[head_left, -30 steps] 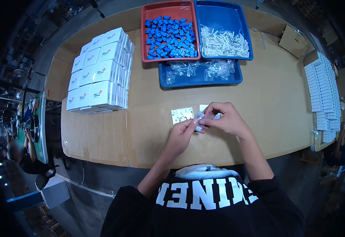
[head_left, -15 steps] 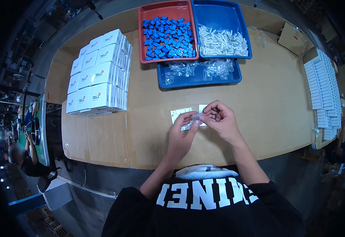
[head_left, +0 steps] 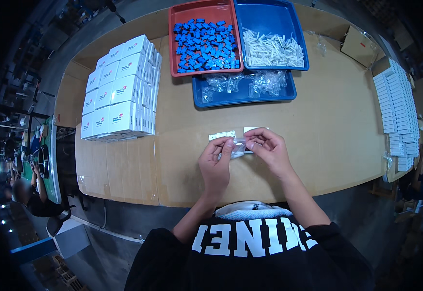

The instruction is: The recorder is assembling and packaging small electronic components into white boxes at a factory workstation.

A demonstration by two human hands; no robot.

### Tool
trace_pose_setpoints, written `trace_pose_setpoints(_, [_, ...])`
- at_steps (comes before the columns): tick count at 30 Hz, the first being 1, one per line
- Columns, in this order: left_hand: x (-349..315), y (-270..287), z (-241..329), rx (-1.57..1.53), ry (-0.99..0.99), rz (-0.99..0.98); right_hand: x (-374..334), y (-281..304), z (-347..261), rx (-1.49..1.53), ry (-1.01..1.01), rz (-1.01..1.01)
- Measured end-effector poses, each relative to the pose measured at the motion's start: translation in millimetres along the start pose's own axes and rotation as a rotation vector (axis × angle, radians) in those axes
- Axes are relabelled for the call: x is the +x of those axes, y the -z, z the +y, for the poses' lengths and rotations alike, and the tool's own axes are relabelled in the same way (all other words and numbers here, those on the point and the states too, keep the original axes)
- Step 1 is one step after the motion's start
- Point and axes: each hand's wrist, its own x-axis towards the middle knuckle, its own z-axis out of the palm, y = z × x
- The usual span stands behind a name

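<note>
Between my two hands is a small clear plastic bag (head_left: 239, 144), held above the near middle of the cardboard-covered table (head_left: 182, 165). My left hand (head_left: 215, 157) pinches its left side between thumb and fingers. The thumb and curled fingers of my right hand (head_left: 269, 149) grip the right side. Something whitish shows at the bag's lower part, too small to name. Just beyond my left fingers lies a flat white plastic piece (head_left: 221, 135). Another flat white piece (head_left: 250, 129) is mostly hidden behind my right hand.
At the far side stand a red tray (head_left: 172, 53) of blue parts and a blue tray (head_left: 269, 17) of white sticks. Below them, another blue tray (head_left: 240, 98) carries clear bags. White boxes (head_left: 119, 92) are stacked left, slimmer ones (head_left: 395, 116) right. A co-worker (head_left: 32, 194) is at far left.
My left hand has shifted slightly left and turned more upright. The bag now shows wider between my hands, both still gripping it.
</note>
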Motion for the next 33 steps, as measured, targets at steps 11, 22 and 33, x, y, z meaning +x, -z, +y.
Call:
trace_pose_setpoints(11, [-2, -3, 9, -0.021, 0.017, -0.066, -2, -2, 5, 0.036, -0.071, 0.066])
trace_pose_setpoints(22, [-1, 2, -3, -0.011, 0.029, -0.078, -3, 2, 11, 0.075, -0.066, 0.083])
trace_pose_setpoints(33, [-2, 2, -4, -0.009, 0.006, -0.068, -3, -2, 12, 0.093, -0.052, 0.106])
